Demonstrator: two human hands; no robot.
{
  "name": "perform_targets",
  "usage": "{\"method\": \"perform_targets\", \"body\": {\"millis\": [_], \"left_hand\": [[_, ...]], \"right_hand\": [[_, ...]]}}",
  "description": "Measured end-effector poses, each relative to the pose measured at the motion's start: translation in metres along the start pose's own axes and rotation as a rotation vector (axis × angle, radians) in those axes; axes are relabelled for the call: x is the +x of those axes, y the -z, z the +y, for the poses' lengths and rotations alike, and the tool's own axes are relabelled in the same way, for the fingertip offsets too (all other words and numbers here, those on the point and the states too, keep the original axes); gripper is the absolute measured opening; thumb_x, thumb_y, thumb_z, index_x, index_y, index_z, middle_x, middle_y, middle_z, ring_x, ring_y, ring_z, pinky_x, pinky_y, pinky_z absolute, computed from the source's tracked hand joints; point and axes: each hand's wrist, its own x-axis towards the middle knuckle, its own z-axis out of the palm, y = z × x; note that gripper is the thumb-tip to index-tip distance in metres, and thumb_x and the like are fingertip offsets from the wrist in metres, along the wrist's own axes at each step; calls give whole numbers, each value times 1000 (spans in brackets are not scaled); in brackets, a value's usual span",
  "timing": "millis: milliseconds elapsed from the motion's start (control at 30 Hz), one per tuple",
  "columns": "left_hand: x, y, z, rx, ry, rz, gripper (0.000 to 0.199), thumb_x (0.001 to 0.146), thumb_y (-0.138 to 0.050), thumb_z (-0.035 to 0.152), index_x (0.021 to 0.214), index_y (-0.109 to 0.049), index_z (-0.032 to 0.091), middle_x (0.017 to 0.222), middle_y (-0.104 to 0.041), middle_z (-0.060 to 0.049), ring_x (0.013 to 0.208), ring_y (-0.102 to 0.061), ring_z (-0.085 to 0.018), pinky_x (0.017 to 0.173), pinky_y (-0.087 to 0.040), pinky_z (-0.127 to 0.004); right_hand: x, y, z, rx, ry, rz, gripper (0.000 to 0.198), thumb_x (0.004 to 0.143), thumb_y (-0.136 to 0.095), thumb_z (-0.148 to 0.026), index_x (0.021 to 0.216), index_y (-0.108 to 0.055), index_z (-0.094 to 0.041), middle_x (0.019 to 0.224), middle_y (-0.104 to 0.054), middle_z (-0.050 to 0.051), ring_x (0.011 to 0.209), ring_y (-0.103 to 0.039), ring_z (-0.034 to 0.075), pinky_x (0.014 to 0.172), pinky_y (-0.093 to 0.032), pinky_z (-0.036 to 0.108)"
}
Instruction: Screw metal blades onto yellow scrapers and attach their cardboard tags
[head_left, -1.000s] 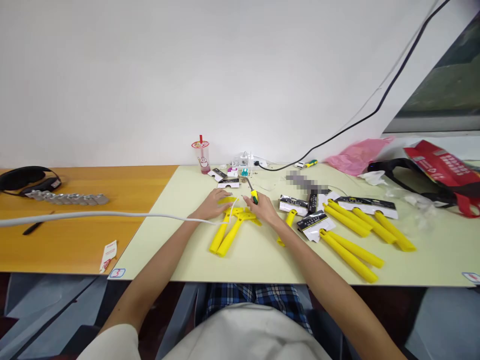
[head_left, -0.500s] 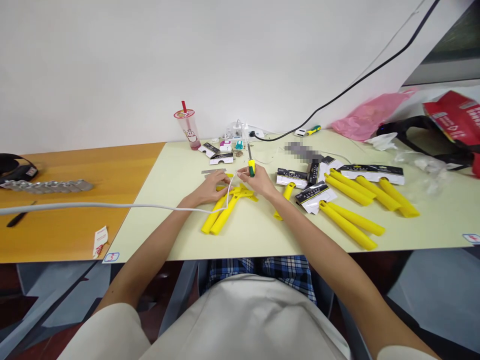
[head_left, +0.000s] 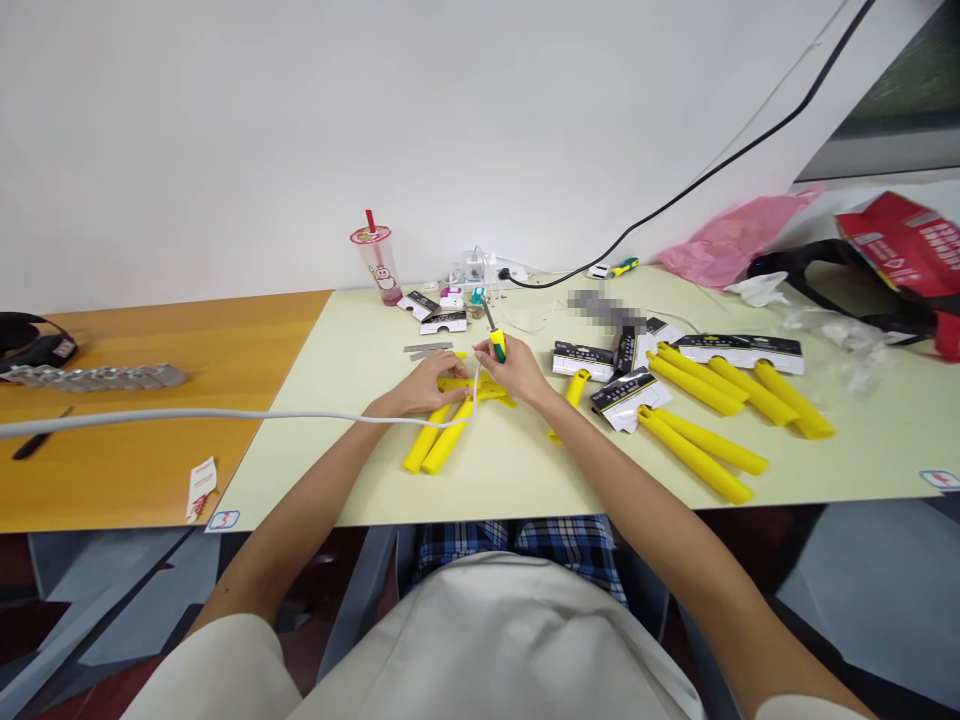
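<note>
My right hand [head_left: 519, 371] is closed around a screwdriver [head_left: 497, 345] with a yellow and green handle, its metal shaft pointing up and away toward the wall. My left hand [head_left: 424, 386] curls over the head of a yellow plastic tool [head_left: 448, 447] and steadies it on the table. Two tube-like yellow handles of that tool stretch toward me. The right fingertips are close to the tool's head, and my fingers partly hide it. Flat grey metal strips [head_left: 430, 350] lie just beyond my left hand. A white cable [head_left: 330, 414] crosses in front of the tool.
More yellow handles [head_left: 705, 455] and black-and-white packaging cards [head_left: 630, 398] lie to the right. A drink cup [head_left: 381, 268] stands at the back, near a power strip [head_left: 480, 268]. Another screwdriver [head_left: 625, 267] lies by the wall. Left, a metal chain-like piece [head_left: 97, 376] rests on the orange table.
The screwdriver's shaft has tilted further left and its handle sits slightly lower. The white cable's bend near my hands has shifted to the right. My left hand stays on the yellow tool.
</note>
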Motion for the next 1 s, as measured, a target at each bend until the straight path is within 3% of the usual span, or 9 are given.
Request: {"method": "perform_targets", "body": {"millis": [133, 267, 367, 533, 667, 800, 900, 1000], "left_hand": [[-2, 4, -3, -43, 59, 37, 34, 87, -80, 56, 96, -74, 23, 101, -73, -10, 100, -66, -31, 97, -51, -47], [-4, 15, -9, -101, 99, 120, 40, 88, -80, 61, 97, -75, 23, 102, -75, -9, 97, -68, -27, 94, -53, -42], [-5, 23, -16, -196, 90, 253, 42, 90, -81, 61, 101, -75, 21, 104, -75, -8, 96, -70, -25, 95, -56, -41], [2, 26, -22, -577, 88, 564, 49, 90, -83, 63, 117, -76, 22, 106, -75, -7, 104, -73, -24, 98, -60, -40], [12, 20, -21, -914, 147, 695, 56, 86, -87, 66, 121, -75, 24, 114, -78, -8, 114, -76, -27, 105, -62, -44], [18, 12, -16, -1193, 178, 740, 47, 88, -90, 55, 121, -72, 27, 127, -78, -5, 134, -71, -26, 118, -58, -44], [17, 7, -12, -1311, 217, 745, 35, 98, -82, 46, 125, -71, 26, 131, -79, -6, 137, -70, -24, 121, -56, -41], [15, 3, -11, -1392, 349, 798, 30, 105, -74, 40, 131, -70, 24, 131, -80, -7, 131, -74, -22, 118, -59, -38]], "right_hand": [[1, 1, 2, -73, -25, 39, 31, 95, -64, -46, 78, -46, -27, 93, -76, 6, 85, -65, 23, 85, -48, 35], [0, -1, 3, -138, -34, 24, 29, 97, -62, -46, 79, -50, -26, 84, -72, 3, 78, -60, 22, 76, -42, 33], [0, -1, 4, -166, -44, 18, 28, 98, -62, -44, 80, -52, -25, 82, -70, 2, 75, -58, 20, 71, -38, 32], [0, -1, 4, -185, -56, 21, 31, 100, -63, -47, 80, -57, -24, 81, -71, 3, 74, -58, 21, 70, -39, 32], [-2, 0, 0, -182, -26, 26, 32, 100, -67, -52, 89, -67, -22, 88, -74, 7, 96, -65, 28, 84, -47, 35], [-4, -1, -4, -161, 50, 38, 32, 102, -67, -52, 105, -74, -21, 103, -76, 10, 122, -63, 32, 104, -49, 41], [-6, -3, -3, -143, 123, 11, 37, 103, -66, -56, 109, -74, -21, 118, -78, 14, 144, -55, 36, 119, -43, 50], [-7, -6, -2, -173, 107, -24, 49, 104, -64, -61, 128, -73, -18, 121, -79, 17, 160, -41, 40, 126, -36, 59]]}}
